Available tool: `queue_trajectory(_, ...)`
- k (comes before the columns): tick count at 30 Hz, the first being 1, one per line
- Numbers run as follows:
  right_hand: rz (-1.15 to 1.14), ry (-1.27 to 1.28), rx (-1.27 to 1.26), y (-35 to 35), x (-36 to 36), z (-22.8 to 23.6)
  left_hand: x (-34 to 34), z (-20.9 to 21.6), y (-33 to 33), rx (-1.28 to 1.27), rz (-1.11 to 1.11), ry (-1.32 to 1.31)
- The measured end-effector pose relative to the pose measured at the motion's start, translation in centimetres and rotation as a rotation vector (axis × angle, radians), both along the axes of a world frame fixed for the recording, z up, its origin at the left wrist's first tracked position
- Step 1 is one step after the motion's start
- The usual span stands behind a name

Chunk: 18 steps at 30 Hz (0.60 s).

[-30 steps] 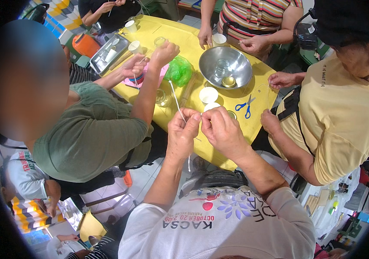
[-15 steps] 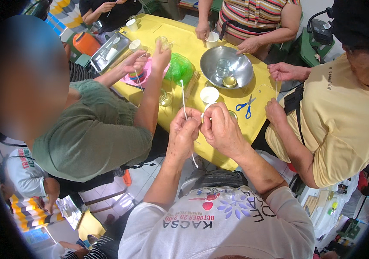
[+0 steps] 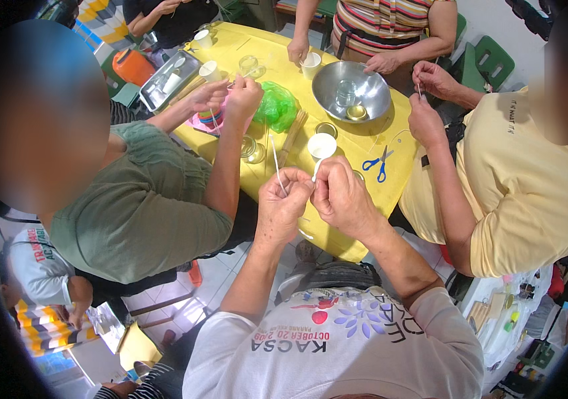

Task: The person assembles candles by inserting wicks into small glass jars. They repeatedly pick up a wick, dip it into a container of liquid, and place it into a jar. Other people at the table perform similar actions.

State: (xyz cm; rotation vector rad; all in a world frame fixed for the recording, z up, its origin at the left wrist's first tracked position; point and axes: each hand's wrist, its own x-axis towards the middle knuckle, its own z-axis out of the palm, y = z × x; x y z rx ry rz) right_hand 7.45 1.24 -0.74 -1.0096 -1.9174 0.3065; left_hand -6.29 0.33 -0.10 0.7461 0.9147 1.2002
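- Both hands are up over the near end of the yellow table (image 3: 337, 223), fingertips nearly meeting. Left hand (image 3: 284, 199) has a white string (image 3: 275, 157) pinched between thumb and fingers; right hand (image 3: 338, 189) pinches a bit of white string too. Can't tell if it's one length or two, fingers are in the way.
- One end sticks up past the left hand toward the middle of the surface, so that part's loose.
- Progress, as far as I can judge: string's picked up and being worked between the fingertips, so I'd call it midway. Can't make out any finished knot, and the loose end makes me think it's not done yet.
- Blue-handled scissors (image 3: 382, 173) lie open near the right edge, nobody's holding them.
- White cup (image 3: 322, 145) sits just beyond the hands, glass jar (image 3: 252, 153) by the left edge.
- Steel bowl (image 3: 324, 86) is toward the far right corner, another jar (image 3: 346, 94) and a gold lid (image 3: 356, 112) inside.
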Motion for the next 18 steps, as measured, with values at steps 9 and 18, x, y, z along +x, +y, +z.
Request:
queue_trajectory(9, 0.045, 0.004, 0.020, 0.13, 0.46, -0.36, -0.10, 0.21, -0.23, -0.014, 0.004, 0.039)
queue_trajectory(18, 0.055, 0.020, 0.025, 0.21, 0.80, -0.14, -0.21, 0.51, -0.50, -0.082, -0.008, -0.042)
